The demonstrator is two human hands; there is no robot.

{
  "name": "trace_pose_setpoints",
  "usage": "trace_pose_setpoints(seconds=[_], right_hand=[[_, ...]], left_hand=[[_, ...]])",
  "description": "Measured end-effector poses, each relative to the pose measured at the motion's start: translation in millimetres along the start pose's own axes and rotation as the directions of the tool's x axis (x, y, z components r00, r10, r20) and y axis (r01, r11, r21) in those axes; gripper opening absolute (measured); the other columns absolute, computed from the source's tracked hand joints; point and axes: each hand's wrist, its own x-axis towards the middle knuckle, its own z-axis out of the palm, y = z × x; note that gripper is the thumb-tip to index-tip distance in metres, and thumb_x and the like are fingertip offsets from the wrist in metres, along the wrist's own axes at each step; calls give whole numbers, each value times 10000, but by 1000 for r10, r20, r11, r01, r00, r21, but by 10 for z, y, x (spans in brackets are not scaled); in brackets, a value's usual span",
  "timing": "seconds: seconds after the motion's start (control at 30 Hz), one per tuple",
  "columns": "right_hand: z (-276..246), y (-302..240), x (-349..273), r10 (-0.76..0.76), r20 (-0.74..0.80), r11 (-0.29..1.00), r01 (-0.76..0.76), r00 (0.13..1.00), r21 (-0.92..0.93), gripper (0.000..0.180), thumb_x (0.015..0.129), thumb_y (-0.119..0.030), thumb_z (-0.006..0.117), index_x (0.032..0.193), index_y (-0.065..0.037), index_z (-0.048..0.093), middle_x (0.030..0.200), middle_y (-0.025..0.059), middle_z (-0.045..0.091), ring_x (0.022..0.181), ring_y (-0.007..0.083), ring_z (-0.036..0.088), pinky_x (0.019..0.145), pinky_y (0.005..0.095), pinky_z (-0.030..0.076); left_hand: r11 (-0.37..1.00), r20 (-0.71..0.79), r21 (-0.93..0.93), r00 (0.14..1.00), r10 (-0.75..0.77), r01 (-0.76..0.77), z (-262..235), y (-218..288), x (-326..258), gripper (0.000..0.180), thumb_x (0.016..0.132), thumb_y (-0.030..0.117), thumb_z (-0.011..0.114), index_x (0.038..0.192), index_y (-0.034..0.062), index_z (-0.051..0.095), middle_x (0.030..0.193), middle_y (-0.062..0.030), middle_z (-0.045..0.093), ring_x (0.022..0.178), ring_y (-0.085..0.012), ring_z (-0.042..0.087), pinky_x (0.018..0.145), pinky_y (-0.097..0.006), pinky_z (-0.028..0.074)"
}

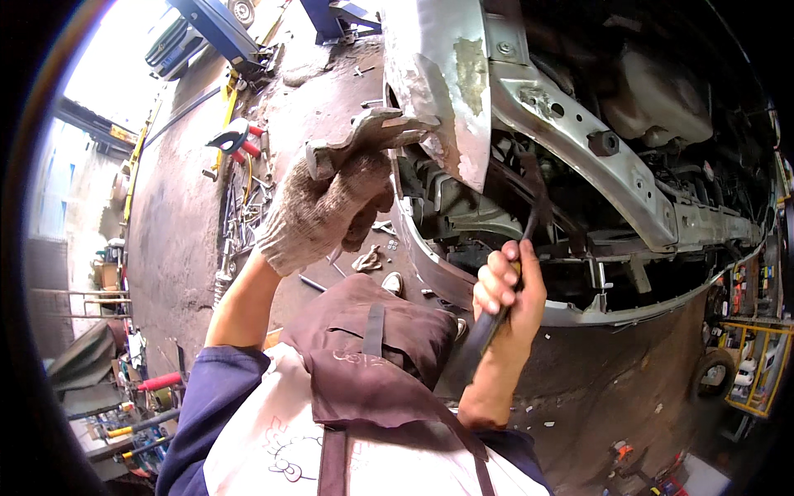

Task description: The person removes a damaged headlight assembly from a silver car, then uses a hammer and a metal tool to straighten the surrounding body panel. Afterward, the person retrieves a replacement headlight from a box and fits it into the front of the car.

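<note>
My left hand point(331, 207), in a dirty knitted work glove, is closed around a worn, bent metal piece point(356, 139). The piece's far end reaches the scraped edge of a silver fender point(447, 91); whether they touch I cannot tell. Bare and closed, my right hand point(511, 285) grips a hammer point(533, 219) by its handle. The dark grip runs down beside my forearm, and the blurred hammer head is up over the open engine bay, right of the fender's lower tip.
A silver inner panel point(587, 140) and a curved front body edge point(571, 316) border the engine bay. Tools lie on the floor at left, near a red-handled tool point(240, 140). Blue lift posts point(219, 33) stand at the far left. A yellow rack point(757, 364) and a tyre point(713, 374) are at right.
</note>
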Motion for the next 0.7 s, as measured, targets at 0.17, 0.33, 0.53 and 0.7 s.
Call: trace_pose_setpoints(seconds=[0.17,0.33,0.53,0.7], right_hand=[[325,83,-270,281,126,842,-181,952,-508,348,1037,-370,442,843,-82,425,599,10,374,402,89,352,311,247,295],[97,194,-138,150,128,909,-86,980,-408,343,1057,-354,386,849,-84,420,586,-4,340,376,69,305,317,252,325],[-156,491,-157,141,58,858,-93,988,-505,357,1065,-368,321,856,-109,448,564,-17,341,361,77,286,303,262,299],[-407,692,-326,9,-141,805,-91,990,-586,355,1043,-396,406,845,-108,468,589,-21,362,404,77,321,343,253,292]], left_hand=[[991,-68,82,992,111,-105,-15,-178,20,603,935,516,590,1282,25,542,684,-58,611,435,-100,514,405,-236,397],[991,-129,-99,989,74,-87,-213,-236,-107,563,933,549,572,1099,11,563,637,-40,583,444,-104,520,389,-239,382],[865,-121,-498,982,-147,68,-495,-769,-54,663,927,656,474,783,18,583,546,-62,543,369,-149,493,365,-280,410],[383,73,-912,978,-195,144,-267,-956,108,458,996,494,480,1128,63,562,1033,-116,679,644,-138,619,453,-231,411]])
